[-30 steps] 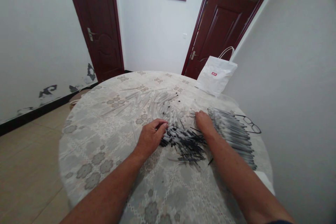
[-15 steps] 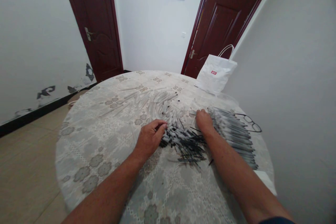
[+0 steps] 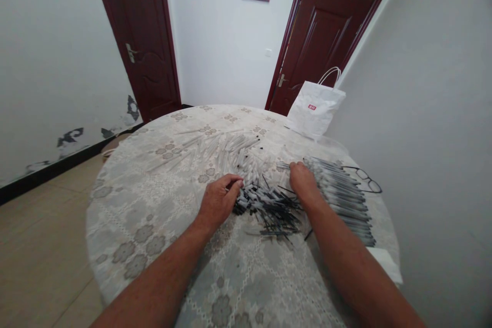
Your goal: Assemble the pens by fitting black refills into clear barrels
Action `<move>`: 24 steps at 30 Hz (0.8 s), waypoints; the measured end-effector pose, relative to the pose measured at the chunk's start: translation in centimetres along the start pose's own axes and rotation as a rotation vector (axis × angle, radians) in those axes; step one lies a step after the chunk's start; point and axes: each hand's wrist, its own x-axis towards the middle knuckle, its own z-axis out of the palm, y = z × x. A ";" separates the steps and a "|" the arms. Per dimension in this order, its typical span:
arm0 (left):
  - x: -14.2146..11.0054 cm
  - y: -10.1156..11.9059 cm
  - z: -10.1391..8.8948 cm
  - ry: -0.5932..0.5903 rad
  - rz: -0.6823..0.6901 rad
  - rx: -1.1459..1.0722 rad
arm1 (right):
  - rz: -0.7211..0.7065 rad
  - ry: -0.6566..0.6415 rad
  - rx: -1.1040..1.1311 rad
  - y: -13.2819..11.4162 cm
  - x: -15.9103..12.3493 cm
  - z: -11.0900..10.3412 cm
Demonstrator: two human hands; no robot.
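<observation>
My left hand [image 3: 221, 197] is closed in a pinch at the left edge of a heap of black pen parts [image 3: 279, 210]. What sits between its thumb and finger is too small to make out. On the other side of the heap, my right hand [image 3: 303, 179] closes round several thin grey pens [image 3: 283, 165], whose ends stick out to the left. Close by on its right lies a dense row of grey pens [image 3: 346, 202] laid side by side. Clear plastic pen parts [image 3: 230, 148] are spread loosely beyond the heap.
A patterned cloth covers the round table [image 3: 169, 230]. Eyeglasses [image 3: 367, 179] lie to the right of the pen row, with something white and flat [image 3: 386, 264] nearer me. A white paper bag [image 3: 317, 107] stands at the far right edge, by the wall.
My right hand has shifted slightly to the right, and the grey ends sticking out of it show more plainly. The left hand holds nearly the same place. The view has tipped a little.
</observation>
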 end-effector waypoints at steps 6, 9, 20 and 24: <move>0.1 0.0 -0.2 0.031 0.036 0.062 | -0.300 -0.112 0.262 0.7 -6.0 -4.2; 0.2 0.2 -0.5 0.061 0.055 0.114 | -0.477 -0.269 0.482 1.2 -8.4 -5.4; 0.7 -0.9 -0.7 0.114 0.038 0.181 | -0.636 -0.379 0.456 0.0 -10.7 -4.7; 0.7 -0.8 -0.4 0.097 0.055 0.210 | -0.657 -0.343 0.400 -0.8 -11.4 -5.4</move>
